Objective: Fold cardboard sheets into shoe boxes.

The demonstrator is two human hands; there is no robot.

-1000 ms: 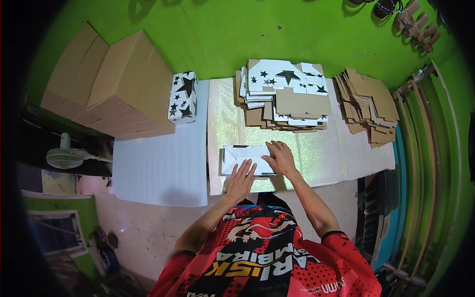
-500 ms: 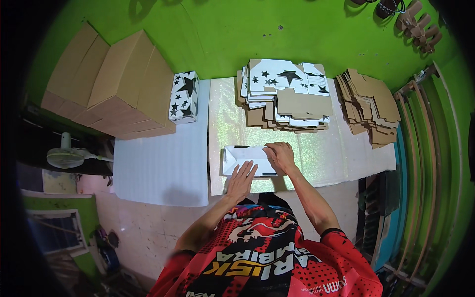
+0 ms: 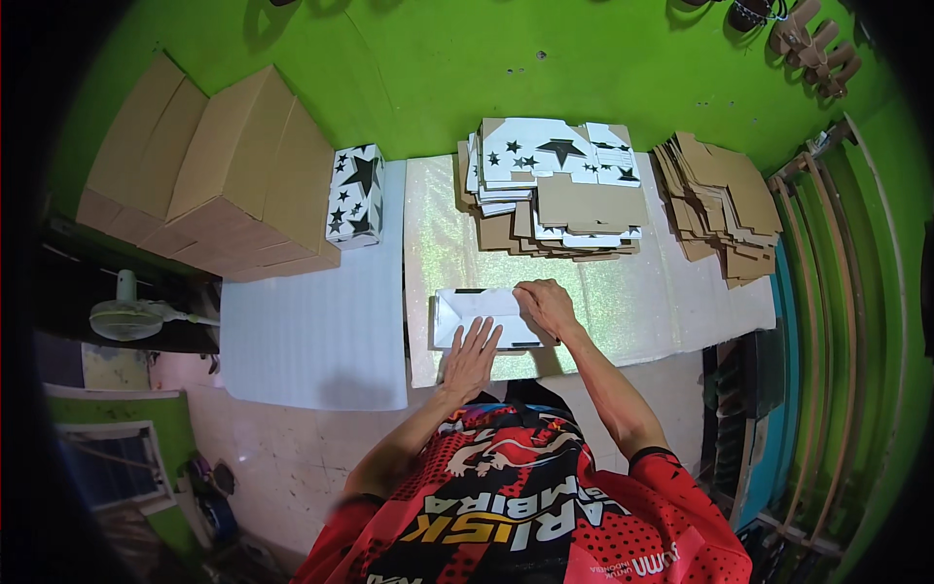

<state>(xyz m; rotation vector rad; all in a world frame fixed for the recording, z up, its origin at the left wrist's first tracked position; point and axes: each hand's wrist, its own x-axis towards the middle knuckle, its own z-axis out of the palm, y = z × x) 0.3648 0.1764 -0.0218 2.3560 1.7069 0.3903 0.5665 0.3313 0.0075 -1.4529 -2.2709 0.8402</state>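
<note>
— What's changing under your hands?
— Your left hand (image 3: 471,352) is sliding nearer, flat and spread on the white box blank (image 3: 477,318); your right hand (image 3: 547,307) is still pinching its right fold.
— Where is it?
— Near the mat's (image 3: 623,302) front edge, being creased.

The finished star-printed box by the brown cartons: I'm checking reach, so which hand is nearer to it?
Left. The left hand lies flat on the white sheet, below and right of the star-printed box; the right hand presses the sheet's far end, farther right.
</note>
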